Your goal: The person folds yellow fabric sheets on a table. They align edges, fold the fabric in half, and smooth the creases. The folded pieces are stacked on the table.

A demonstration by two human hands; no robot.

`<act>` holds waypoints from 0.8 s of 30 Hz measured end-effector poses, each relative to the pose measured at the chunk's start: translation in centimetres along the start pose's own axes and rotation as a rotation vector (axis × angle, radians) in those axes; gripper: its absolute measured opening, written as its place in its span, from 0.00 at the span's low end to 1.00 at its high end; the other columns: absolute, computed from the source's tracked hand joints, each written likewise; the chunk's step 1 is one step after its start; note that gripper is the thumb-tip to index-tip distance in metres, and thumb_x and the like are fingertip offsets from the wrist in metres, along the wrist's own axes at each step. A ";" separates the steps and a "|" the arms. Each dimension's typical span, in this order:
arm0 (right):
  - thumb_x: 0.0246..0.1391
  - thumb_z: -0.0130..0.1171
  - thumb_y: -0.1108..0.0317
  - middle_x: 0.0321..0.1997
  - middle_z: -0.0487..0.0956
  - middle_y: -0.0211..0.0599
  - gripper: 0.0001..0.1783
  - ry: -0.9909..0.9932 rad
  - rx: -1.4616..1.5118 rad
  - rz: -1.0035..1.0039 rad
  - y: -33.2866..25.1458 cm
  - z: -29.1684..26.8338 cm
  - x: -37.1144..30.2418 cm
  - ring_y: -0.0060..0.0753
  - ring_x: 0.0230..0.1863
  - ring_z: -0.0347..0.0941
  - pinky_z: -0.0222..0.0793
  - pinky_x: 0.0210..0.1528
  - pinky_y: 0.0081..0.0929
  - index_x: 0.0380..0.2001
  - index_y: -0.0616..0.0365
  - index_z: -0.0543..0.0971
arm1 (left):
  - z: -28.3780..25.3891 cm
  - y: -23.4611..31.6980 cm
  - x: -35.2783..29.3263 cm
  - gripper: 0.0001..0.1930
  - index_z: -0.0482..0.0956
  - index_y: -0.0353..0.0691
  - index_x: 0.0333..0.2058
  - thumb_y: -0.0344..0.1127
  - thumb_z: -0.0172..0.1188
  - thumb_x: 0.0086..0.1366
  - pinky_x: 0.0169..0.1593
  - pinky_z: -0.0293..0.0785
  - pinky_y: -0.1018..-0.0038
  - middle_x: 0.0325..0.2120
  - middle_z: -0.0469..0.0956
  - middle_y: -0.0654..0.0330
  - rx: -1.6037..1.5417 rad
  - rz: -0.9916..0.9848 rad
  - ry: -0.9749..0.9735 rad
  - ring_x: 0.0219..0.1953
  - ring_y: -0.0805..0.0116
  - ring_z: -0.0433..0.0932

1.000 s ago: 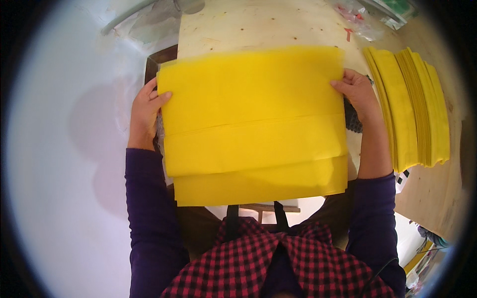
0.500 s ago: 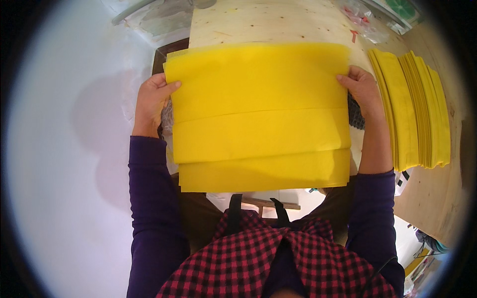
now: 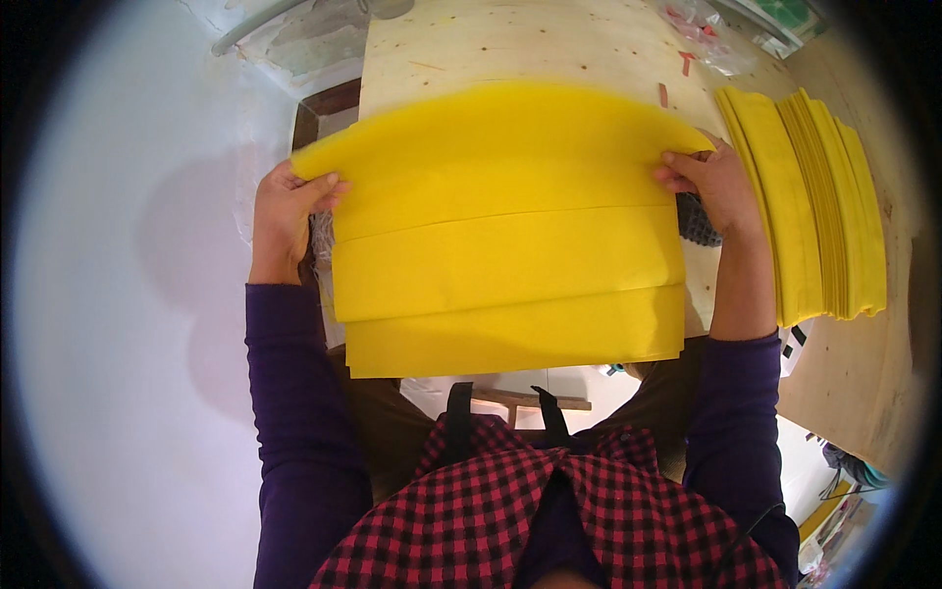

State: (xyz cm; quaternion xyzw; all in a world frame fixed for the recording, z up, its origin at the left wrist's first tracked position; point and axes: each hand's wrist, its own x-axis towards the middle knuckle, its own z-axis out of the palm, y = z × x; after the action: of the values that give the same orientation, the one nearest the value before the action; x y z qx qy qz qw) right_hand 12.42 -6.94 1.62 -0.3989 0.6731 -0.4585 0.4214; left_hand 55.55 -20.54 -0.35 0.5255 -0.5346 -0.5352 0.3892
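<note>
Layered yellow fabric sheets (image 3: 505,245) lie in front of me, their near edges stepped one below another. My left hand (image 3: 289,211) pinches the top sheet at its far left corner between thumb and fingers. At the far right corner, my right hand (image 3: 716,187) grips the same sheet in a pinch. The far edge of this sheet bows upward between my hands and is blurred by motion. The lower layers hang over the table's near edge above my lap. What lies beneath the fabric is mostly hidden.
Folded yellow fabric pieces (image 3: 819,206) stand in a row on the wooden table (image 3: 491,44) to the right. Clear plastic bags (image 3: 711,39) lie at the far right. A white wall (image 3: 128,294) rises close on my left. A dark textured object (image 3: 697,221) peeks out by my right hand.
The far corners of the top sheet have been pulled outward and slightly toward me. Its far edge now curves, where it was nearly straight. The near layers have barely moved.
</note>
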 end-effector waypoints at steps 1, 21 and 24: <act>0.53 0.59 0.74 0.33 0.81 0.32 0.11 -0.001 -0.007 -0.010 0.3 -0.1 0.0 0.19 0.30 0.76 0.72 0.33 0.15 0.41 0.62 0.78 | -0.1 -0.2 0.0 0.08 0.78 0.31 0.36 0.20 0.61 0.56 0.36 0.75 0.80 0.33 0.81 0.56 -0.045 0.015 -0.022 0.31 0.71 0.80; 0.52 0.61 0.75 0.37 0.81 0.29 0.11 -0.144 0.100 -0.276 2.6 -0.7 -0.7 0.19 0.37 0.76 0.72 0.42 0.18 0.40 0.60 0.80 | -1.3 -2.1 -0.5 0.12 0.82 0.31 0.38 0.17 0.53 0.57 0.48 0.73 0.77 0.38 0.81 0.55 0.074 0.332 -0.209 0.40 0.70 0.79; 0.53 0.60 0.76 0.36 0.82 0.29 0.11 -0.168 0.074 -0.361 2.2 -0.8 -0.7 0.20 0.37 0.76 0.72 0.41 0.18 0.41 0.59 0.80 | -1.3 -2.2 -0.4 0.12 0.82 0.31 0.37 0.17 0.54 0.56 0.49 0.73 0.76 0.39 0.81 0.54 0.064 0.339 -0.235 0.42 0.69 0.78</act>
State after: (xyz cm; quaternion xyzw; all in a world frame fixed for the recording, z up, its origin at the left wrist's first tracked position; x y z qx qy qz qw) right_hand 11.60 -5.53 -0.16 -0.5344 0.5358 -0.5159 0.4014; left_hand 57.24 -20.12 -2.31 0.3740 -0.6738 -0.5024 0.3920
